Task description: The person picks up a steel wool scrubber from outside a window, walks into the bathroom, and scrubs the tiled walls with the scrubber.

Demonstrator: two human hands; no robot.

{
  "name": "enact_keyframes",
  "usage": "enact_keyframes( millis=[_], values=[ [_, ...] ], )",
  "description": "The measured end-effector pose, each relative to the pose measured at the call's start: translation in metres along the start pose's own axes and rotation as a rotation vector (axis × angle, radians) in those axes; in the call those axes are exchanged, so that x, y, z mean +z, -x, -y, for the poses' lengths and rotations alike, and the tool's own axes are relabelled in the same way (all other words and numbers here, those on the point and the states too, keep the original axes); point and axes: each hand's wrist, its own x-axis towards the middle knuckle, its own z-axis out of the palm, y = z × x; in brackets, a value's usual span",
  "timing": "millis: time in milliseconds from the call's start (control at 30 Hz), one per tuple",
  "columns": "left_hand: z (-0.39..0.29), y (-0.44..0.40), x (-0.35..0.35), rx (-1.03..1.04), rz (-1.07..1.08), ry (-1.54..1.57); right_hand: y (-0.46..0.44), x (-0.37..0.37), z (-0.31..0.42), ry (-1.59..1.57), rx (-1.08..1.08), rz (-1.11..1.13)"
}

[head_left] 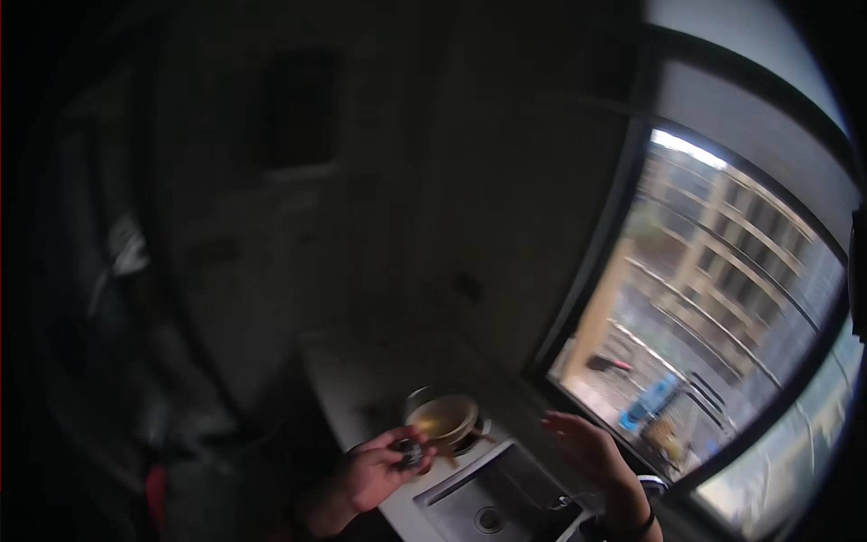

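Observation:
My left hand (377,471) is closed around a small dark, roundish object with shiny flecks (412,452); blur hides its exact kind. It is in front of the sink's left corner, next to a pale round bowl or pot (452,414) on the counter. My right hand (589,449) is raised over the right side of the sink. Its fingers are stretched out, and nothing shows in them. Between and below the hands lies a steel sink (456,512) with a round drain (489,519). A faucet (562,502) shows near my right wrist.
The pale counter (339,370) runs away to the back left. On the right is a large window with a dark frame (596,271). Through it I see a blue item (648,402) and other blurred things on a ledge. The room's left side is very dark.

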Motion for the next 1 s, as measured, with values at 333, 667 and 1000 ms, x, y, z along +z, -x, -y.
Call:
enact_keyframes(
  millis=[333,667,1000],
  values=[
    [-0.012,0.208,0.016,0.489,-0.386,-0.097,0.015,0.273,0.099,-0.076,-0.598,0.425],
    [-0.089,0.448,-0.044,0.965,-0.643,-0.201,0.052,0.522,0.223,-0.289,-0.841,0.711],
    [-0.252,0.668,-0.115,0.955,-0.704,-0.356,0.092,0.82,0.342,-0.543,-0.772,0.663]
  ],
)
